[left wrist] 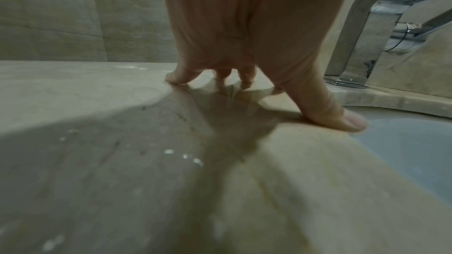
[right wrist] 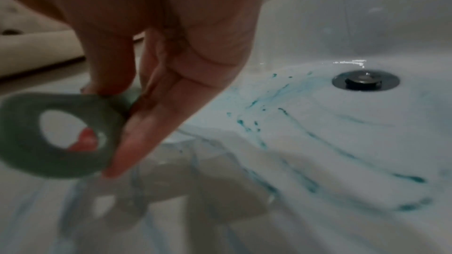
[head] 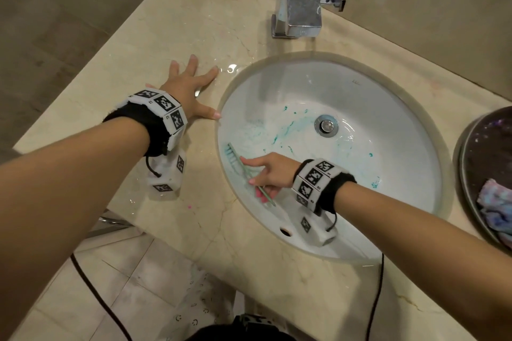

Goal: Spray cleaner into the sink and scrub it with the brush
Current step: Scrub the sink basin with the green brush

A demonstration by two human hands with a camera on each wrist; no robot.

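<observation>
The white oval sink (head: 388,108) is set into a beige marble counter, its basin (right wrist: 342,142) streaked with teal cleaner around the metal drain (head: 326,125). My right hand (head: 270,173) grips a pale green brush (head: 243,169) by its handle, bristles against the sink's left inner wall. In the right wrist view the brush's looped handle end (right wrist: 22,134) sits between my fingers. My left hand (head: 191,86) lies flat with fingers spread on the wet counter (left wrist: 97,161) left of the sink, the thumb (left wrist: 342,121) at the rim. No spray bottle is in view.
A chrome faucet (head: 302,0) stands behind the sink. A dark round tray (head: 471,163) holding a bluish cloth (head: 496,202) sits at the right edge. Water drops lie on the counter. A black cable (head: 91,291) hangs over the tiled floor below.
</observation>
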